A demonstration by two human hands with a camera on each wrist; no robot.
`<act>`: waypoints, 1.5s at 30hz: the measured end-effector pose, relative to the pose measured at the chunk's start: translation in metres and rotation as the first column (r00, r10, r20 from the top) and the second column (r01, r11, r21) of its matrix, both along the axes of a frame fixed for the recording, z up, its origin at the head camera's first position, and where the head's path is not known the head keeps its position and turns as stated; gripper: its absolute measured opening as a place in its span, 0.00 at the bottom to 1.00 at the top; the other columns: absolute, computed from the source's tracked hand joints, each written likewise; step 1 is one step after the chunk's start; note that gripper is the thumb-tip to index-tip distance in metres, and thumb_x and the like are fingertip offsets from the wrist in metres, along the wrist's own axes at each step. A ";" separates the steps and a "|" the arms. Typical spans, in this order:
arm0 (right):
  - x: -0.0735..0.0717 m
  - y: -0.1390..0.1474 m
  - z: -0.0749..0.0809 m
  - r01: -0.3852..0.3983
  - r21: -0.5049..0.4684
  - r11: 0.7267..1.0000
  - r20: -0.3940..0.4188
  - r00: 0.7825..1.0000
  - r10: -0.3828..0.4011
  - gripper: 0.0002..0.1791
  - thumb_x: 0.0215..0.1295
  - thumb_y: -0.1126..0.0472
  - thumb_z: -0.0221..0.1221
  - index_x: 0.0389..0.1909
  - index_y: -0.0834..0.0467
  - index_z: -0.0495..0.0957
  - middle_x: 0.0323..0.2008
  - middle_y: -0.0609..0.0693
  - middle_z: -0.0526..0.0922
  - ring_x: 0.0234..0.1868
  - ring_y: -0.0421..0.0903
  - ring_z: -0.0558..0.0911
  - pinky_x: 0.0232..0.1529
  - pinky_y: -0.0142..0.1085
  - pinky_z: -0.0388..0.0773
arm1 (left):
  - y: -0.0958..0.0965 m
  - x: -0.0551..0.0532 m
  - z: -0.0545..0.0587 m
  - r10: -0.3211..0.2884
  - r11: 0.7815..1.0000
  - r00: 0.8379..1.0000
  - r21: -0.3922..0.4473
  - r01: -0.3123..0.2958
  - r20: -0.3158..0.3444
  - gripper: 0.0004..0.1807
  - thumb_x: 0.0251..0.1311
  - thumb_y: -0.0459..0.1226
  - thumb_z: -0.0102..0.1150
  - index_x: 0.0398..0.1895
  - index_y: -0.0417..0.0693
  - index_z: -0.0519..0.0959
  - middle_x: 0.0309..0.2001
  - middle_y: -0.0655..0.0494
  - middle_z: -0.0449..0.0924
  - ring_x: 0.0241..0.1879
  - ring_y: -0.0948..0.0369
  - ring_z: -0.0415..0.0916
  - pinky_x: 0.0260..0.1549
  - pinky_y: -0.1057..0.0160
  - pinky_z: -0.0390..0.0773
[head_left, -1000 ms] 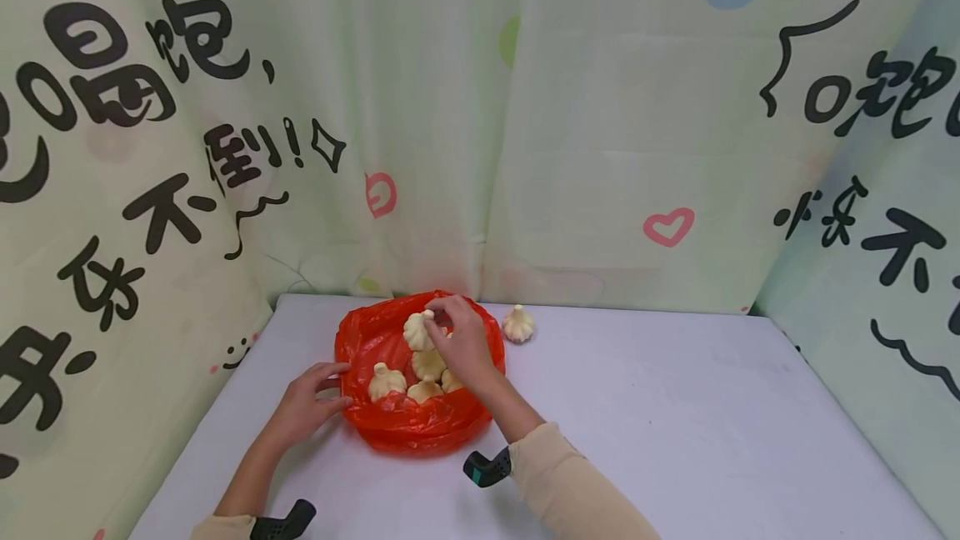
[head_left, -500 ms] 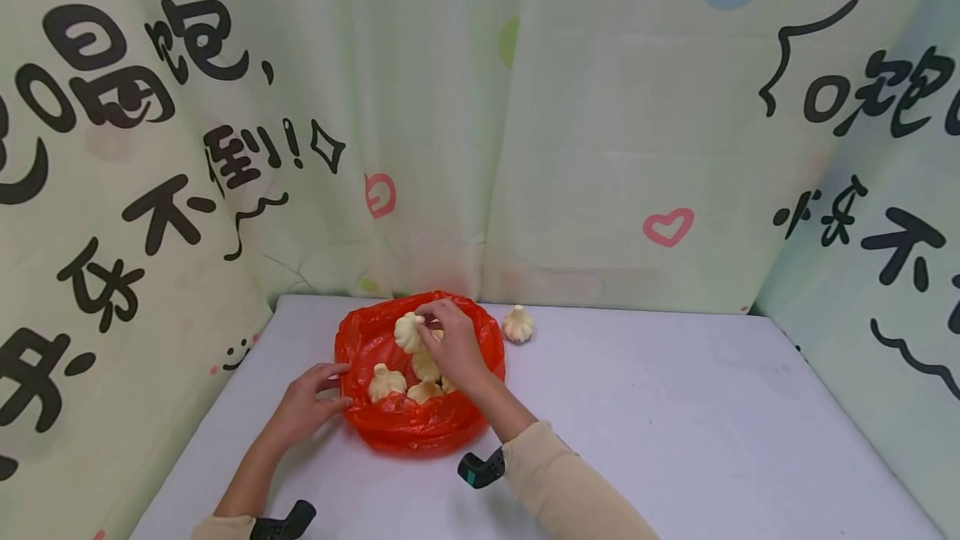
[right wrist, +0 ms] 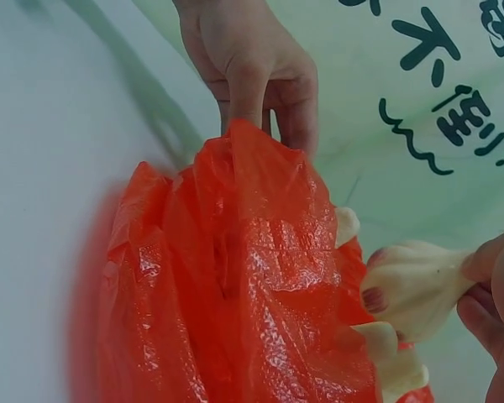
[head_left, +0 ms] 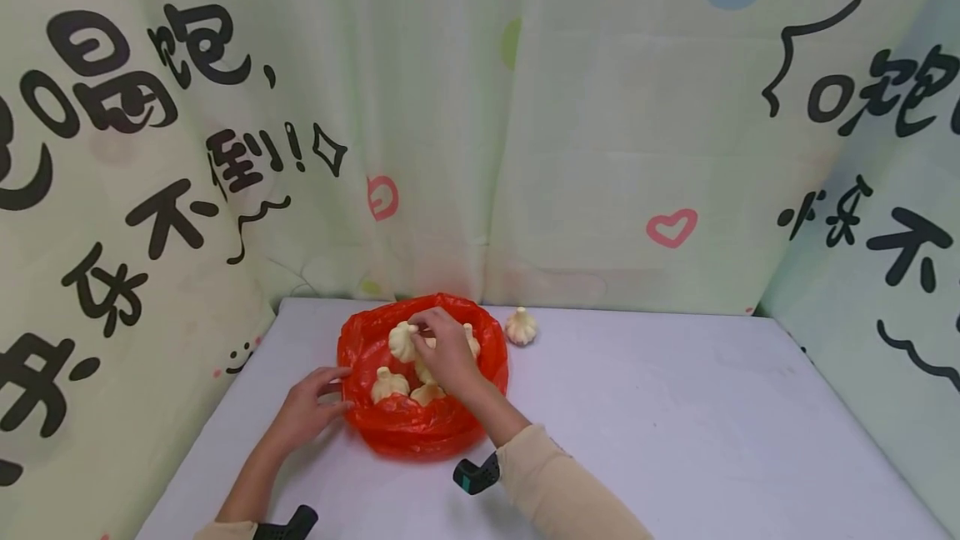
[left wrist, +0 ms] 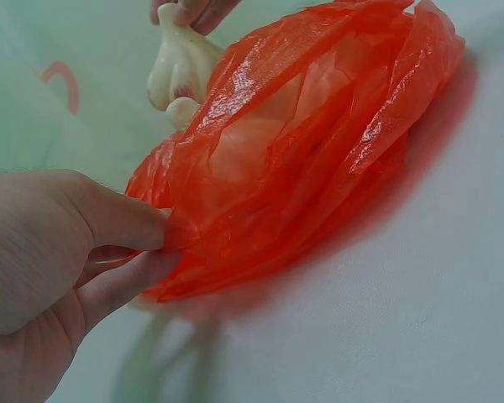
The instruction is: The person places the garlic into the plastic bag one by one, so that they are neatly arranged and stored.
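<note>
A red plastic bag [head_left: 416, 440] with its mouth rolled open stands at the back of the table, left of centre. Several garlic bulbs [head_left: 388, 387] lie inside it. My right hand [head_left: 447, 352] pinches one pale garlic bulb [head_left: 402, 342] by its stem and holds it over the bag's opening. That bulb shows purplish marks at its root end in the right wrist view. At the bag's left side, my left hand [head_left: 309, 408] pinches the plastic between thumb and fingers; the left wrist view shows the gripped edge up close.
A single garlic bulb [head_left: 521, 327] sits on the white table [head_left: 660, 415] just right of the bag. Pale curtains [head_left: 585, 148] with printed characters and hearts hang behind and at both sides. Black cameras are strapped to both wrists.
My right hand has shifted left, carrying the garlic bulb toward the left part of the bag's opening. The left hand keeps its place on the bag.
</note>
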State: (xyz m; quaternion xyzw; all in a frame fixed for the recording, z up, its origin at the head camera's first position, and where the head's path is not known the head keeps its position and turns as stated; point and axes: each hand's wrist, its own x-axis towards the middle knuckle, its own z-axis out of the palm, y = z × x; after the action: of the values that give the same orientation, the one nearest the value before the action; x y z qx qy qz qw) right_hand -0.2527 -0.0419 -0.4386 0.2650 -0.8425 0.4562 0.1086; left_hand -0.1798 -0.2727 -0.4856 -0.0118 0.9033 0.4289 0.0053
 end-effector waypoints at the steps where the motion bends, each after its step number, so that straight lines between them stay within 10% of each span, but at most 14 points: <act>1: 0.000 -0.001 -0.001 0.001 0.005 1.000 0.008 1.000 -0.001 0.10 0.66 0.64 0.60 0.47 0.56 0.79 0.46 0.50 0.80 0.47 0.43 0.83 0.51 0.32 0.82 | 0.000 0.000 -0.001 -0.002 1.000 1.000 0.002 0.002 -0.004 0.29 0.57 0.32 0.64 0.63 0.45 0.71 0.62 0.42 0.70 0.59 0.42 0.72 0.44 0.55 0.85; 45: -0.015 -0.033 -0.020 -0.072 0.164 0.984 0.062 0.996 0.062 0.10 0.68 0.62 0.58 0.47 0.58 0.80 0.45 0.51 0.83 0.45 0.44 0.80 0.48 0.29 0.82 | -0.004 -0.004 -0.005 -0.013 0.999 0.999 0.028 0.014 -0.037 0.27 0.56 0.31 0.65 0.62 0.47 0.73 0.60 0.44 0.72 0.58 0.44 0.74 0.45 0.57 0.85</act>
State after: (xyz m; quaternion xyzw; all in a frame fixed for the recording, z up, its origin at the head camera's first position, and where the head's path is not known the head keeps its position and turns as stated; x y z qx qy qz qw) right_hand -0.2679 -0.0752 -0.4584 0.2881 -0.8711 0.3951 0.0467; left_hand -0.1835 -0.2770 -0.4903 0.0024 0.8971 0.4418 -0.0081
